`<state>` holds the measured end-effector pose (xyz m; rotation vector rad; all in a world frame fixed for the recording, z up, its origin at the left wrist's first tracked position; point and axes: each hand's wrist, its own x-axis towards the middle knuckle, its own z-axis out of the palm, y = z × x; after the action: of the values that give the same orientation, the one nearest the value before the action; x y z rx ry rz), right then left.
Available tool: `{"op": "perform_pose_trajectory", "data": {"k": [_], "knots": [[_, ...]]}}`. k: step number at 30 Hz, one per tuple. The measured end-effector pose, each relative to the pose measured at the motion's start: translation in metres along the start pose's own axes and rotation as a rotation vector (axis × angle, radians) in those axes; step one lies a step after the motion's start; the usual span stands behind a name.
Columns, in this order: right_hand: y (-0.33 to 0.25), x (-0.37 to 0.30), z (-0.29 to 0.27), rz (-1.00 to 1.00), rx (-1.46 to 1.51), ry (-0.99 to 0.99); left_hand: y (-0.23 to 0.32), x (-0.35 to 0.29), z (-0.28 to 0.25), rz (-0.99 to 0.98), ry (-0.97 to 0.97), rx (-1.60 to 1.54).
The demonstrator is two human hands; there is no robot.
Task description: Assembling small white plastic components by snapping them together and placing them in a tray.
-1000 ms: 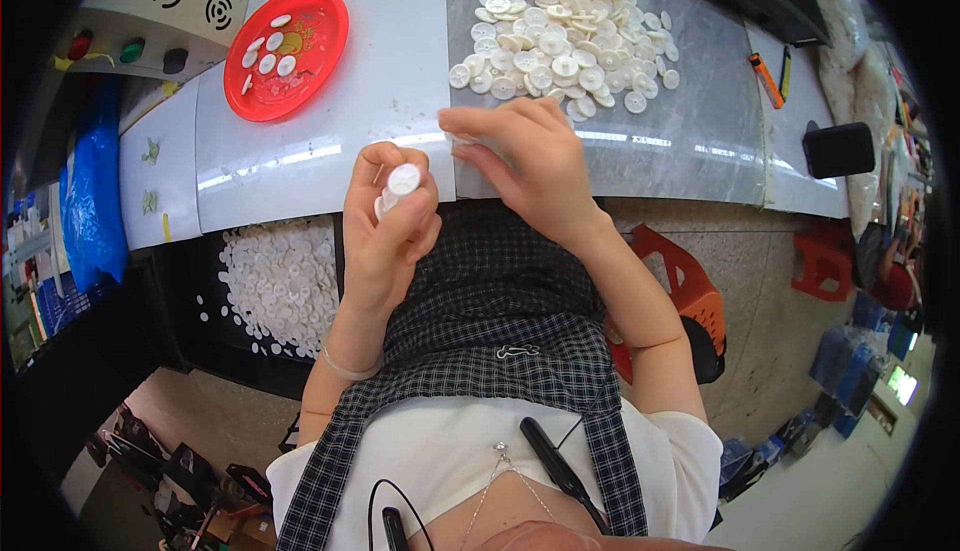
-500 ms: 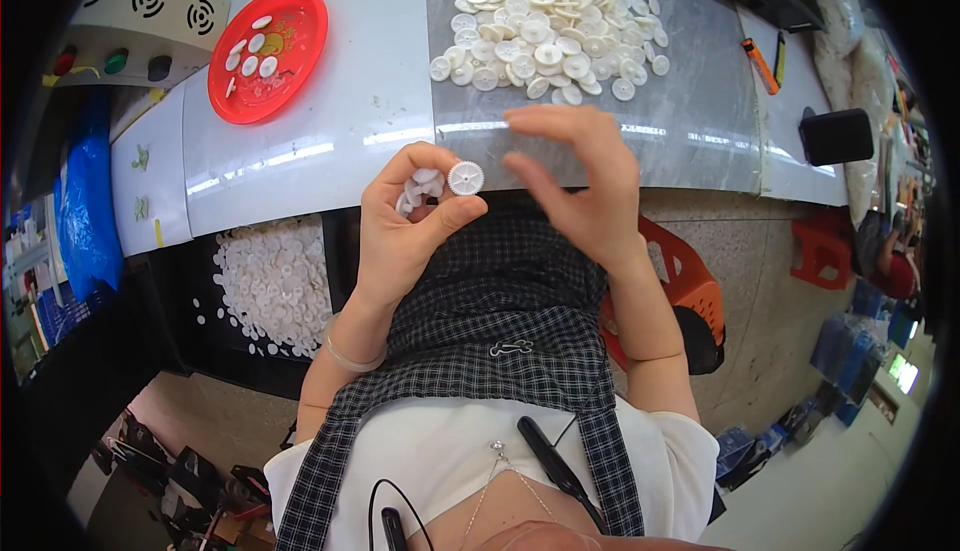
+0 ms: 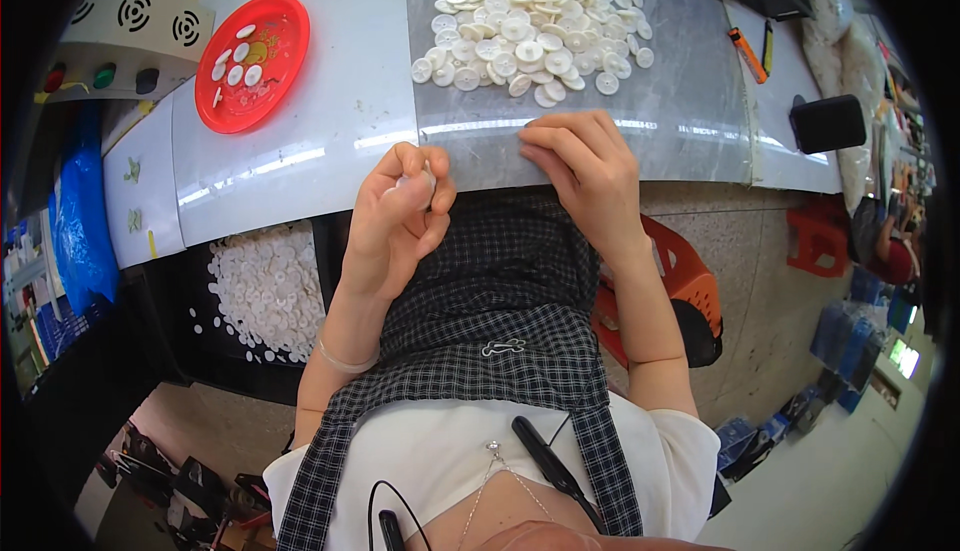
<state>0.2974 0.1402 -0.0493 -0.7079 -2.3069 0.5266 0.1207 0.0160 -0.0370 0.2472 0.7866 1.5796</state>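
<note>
My left hand [image 3: 388,221] is held up before the apron, its fingers curled round white plastic gears. Only a bit of white gear [image 3: 428,183] shows between thumb and fingers; the others are hidden in the palm. To its right, my right hand [image 3: 590,176] is at the table's near edge with thumb and fingertips drawn together. Whether anything small sits in that pinch cannot be seen. Beyond it, a heap of white round gears [image 3: 530,31] lies on the grey tabletop [image 3: 680,116].
A red plate [image 3: 285,76] with several white gears stands at the left. Below the table edge, a black bin [image 3: 225,346] holds many small white parts. An orange cutter [image 3: 745,55] and a black box-like object [image 3: 828,124] lie at the right. A red stool [image 3: 680,271] is beside me.
The gear that showed at my left fingertips is no longer visible there; those fingers have curled inward. My right hand's spread fingers have come together near the table edge. The whole view has shifted slightly.
</note>
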Motion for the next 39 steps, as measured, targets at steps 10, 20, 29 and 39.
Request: {"op": "perform_pose_trajectory", "data": {"k": [10, 20, 29, 39], "knots": [[-0.017, 0.010, 0.011, 0.253, 0.416, 0.195, -0.016, 0.001, 0.012, 0.108, 0.035, 0.585], [-0.045, 0.024, 0.030, 0.288, 0.800, 0.085, -0.017, 0.003, 0.003, 0.463, 0.128, 0.681], [-0.039, 0.042, 0.040, 0.340, 0.860, 0.038, -0.009, -0.008, -0.007, 0.396, 0.224, 0.654], [-0.011, 0.050, 0.051, -0.227, -0.097, -0.092, -0.004, -0.008, -0.008, 0.256, 0.182, 0.417]]}}
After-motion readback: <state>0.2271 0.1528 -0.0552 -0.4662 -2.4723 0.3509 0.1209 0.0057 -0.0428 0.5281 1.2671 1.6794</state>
